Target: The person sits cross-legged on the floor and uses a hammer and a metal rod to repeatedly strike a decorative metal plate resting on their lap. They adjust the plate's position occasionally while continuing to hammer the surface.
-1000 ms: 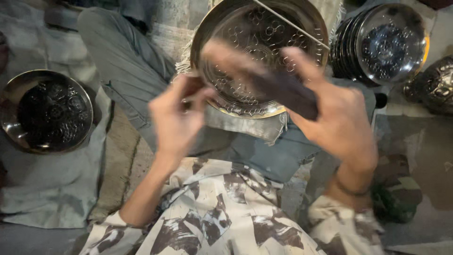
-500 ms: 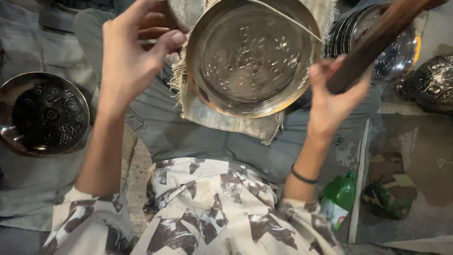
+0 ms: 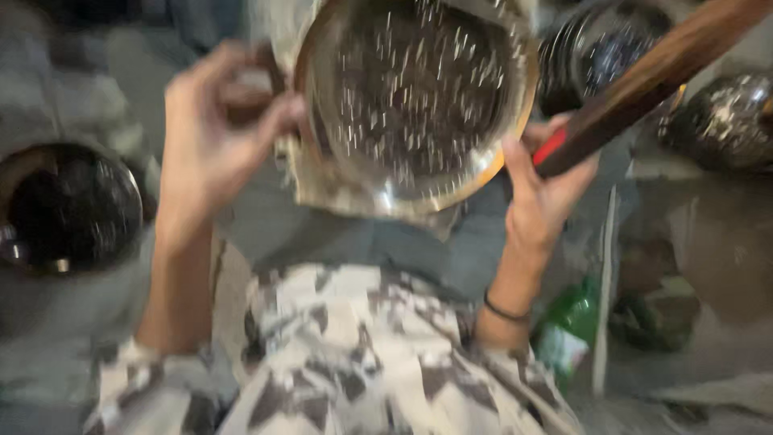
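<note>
The right hand (image 3: 541,197) clenches a mallet (image 3: 644,76) raised beside the plate (image 3: 415,105); the left hand (image 3: 213,133) pinches something blurred at its rim.

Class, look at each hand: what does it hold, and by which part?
The right hand grips a dark wooden tool at its lower end. The left hand pinches something small, too blurred to identify, beside the metal plate.

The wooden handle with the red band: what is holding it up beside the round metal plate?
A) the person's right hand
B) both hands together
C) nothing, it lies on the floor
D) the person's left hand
A: the right hand grips the wooden handle, while the left hand is raised apart from it, across the metal plate.
</note>
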`<state>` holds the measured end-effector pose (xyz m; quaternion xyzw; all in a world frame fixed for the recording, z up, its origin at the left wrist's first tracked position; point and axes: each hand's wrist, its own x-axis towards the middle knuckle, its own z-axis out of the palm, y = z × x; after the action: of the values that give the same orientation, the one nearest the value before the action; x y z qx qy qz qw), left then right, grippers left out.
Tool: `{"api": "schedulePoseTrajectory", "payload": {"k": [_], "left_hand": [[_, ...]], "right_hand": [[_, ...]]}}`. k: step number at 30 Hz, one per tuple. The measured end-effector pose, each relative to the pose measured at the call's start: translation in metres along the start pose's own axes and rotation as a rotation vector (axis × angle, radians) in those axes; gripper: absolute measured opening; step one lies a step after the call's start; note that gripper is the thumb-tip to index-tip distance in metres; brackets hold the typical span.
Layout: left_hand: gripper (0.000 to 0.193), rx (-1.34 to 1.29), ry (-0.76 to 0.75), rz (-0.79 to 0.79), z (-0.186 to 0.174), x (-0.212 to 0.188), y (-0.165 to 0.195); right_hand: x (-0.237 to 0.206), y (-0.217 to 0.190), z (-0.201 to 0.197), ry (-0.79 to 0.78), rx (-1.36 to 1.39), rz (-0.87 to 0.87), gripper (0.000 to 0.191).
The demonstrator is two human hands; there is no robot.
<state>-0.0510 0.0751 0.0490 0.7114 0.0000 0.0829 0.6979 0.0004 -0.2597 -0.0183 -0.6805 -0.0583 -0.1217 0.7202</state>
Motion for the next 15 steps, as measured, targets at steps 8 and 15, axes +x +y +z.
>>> {"api": "schedulePoseTrajectory", "payload": {"k": [8, 15], "left_hand": [[0.032, 0.401, 0.04, -0.049, 0.005, 0.01, -0.025], [0.024, 0.374, 0.052, 0.213, 0.001, 0.029, -0.026]], "right_hand": [[0.022, 0.007, -0.006, -0.164, -0.064, 0.011, 0.058], [0.061, -0.001, -0.016, -0.306, -0.064, -0.069, 0.065]]}}
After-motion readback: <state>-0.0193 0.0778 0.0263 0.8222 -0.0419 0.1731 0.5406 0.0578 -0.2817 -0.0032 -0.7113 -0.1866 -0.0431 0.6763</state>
